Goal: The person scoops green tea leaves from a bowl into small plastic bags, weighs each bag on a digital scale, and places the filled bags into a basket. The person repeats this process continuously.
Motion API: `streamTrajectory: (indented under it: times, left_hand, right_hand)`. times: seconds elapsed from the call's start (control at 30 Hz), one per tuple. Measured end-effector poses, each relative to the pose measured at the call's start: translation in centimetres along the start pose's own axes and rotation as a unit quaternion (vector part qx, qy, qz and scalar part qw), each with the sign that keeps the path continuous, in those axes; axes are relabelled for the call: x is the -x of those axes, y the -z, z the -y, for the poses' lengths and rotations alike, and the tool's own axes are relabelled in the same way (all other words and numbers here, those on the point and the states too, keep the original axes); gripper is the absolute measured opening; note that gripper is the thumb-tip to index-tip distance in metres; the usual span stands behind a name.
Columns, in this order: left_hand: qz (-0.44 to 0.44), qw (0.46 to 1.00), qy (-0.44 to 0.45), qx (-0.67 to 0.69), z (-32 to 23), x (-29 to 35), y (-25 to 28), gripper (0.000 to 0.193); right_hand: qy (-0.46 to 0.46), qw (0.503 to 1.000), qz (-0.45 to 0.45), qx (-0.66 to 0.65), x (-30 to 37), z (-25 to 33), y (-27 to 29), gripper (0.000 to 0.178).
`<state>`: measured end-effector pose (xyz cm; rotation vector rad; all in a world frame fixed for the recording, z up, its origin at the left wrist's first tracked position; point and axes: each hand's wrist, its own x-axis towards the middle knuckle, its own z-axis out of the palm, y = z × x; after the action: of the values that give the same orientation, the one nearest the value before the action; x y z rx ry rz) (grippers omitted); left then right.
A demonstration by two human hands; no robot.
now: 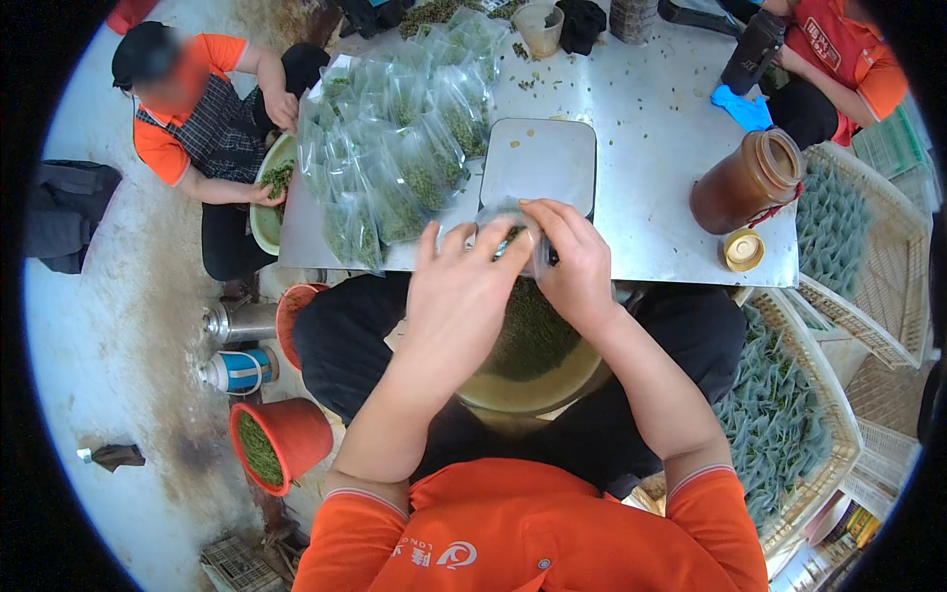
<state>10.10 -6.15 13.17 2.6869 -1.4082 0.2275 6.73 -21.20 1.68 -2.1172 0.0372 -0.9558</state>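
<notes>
Taking the clear bag as the clock's centre, with twelve straight away from the person, both hands meet there, close together and closed on it. The left hand comes in from seven, its fingers partly blurred; the right hand comes in from five, fingertips at the bag's top. Some green shows in the bag, which appears over the near edge of the worktop; whether it rests on that edge cannot be told.

At twelve, just beyond the fingers, lies a flat square metal plate. From nine to eleven the room is taken up by a heap of filled bags, reaching the worktop's near edge at its lower end. The widest bare stretch runs from one to two, with only scattered green bits on it. Toward three, near the right-hand edge, stand a brown jar and a gold lid, well apart from the right hand.

At six, directly below the hands, a basin of green material sits between the knees, leaving little space there. A crate of pouches lies at four; a red bucket stands at eight. At nine, past the worktop's left edge, a co-worker reaches into a pale green tub.
</notes>
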Motion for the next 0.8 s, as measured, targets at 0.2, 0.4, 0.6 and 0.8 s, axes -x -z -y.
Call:
streamTrajectory:
  times: [0.2,0.4,0.6,0.8]
  left_hand:
    - [0.021,0.999,0.032,0.030,-0.5,0.5,-1.4,0.039]
    - [-0.001,1.000,0.021,-0.005,-0.4,0.9,-3.4,0.031]
    - [-0.035,0.974,0.033,0.222,1.7,1.4,2.5,0.026]
    - [-0.005,0.997,0.075,0.031,16.0,0.9,-0.6,0.019]
  right_hand:
    - [0.047,0.998,-0.006,0.052,-0.1,-0.3,0.6,0.050]
    - [0.072,0.995,-0.017,0.071,0.1,0.3,0.4,0.044]
    - [0.115,0.986,-0.002,0.117,0.0,-0.5,1.2,0.023]
    - [0.124,0.983,0.015,0.136,-0.1,0.9,0.6,0.021]
